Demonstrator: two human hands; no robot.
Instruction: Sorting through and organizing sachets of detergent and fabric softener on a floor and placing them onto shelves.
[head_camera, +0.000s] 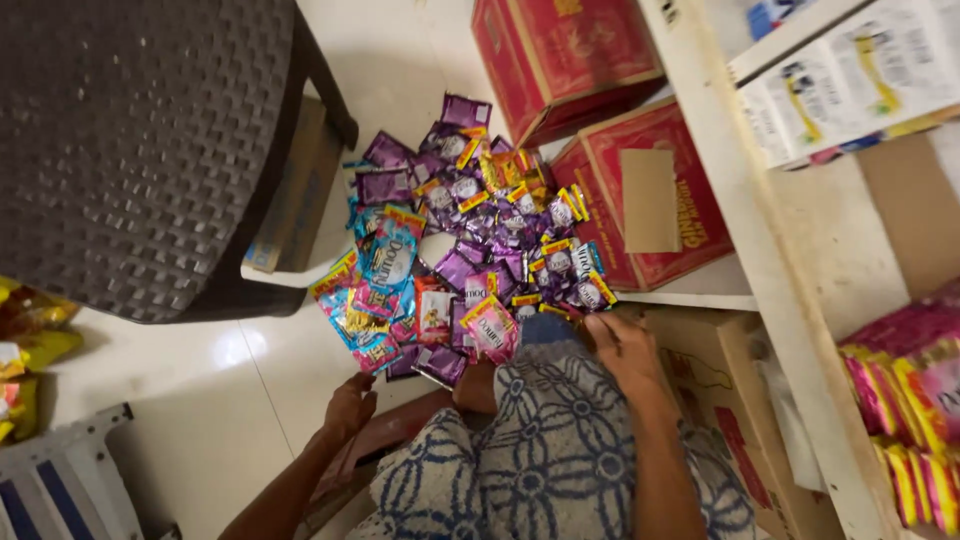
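On the pale tiled floor (200, 420), beside a dark woven plastic stool (140, 150), a heap of purple, blue and pink foil sachets (470, 250) stretches away from the person, its near edge just beyond the loosely curled, empty left hand (350, 405) and touching the right hand (622, 345), whose grip I cannot tell.

Glossy foil sachets (470, 250), matt cardboard boxes (650, 200), polished floor tiles (200, 400)
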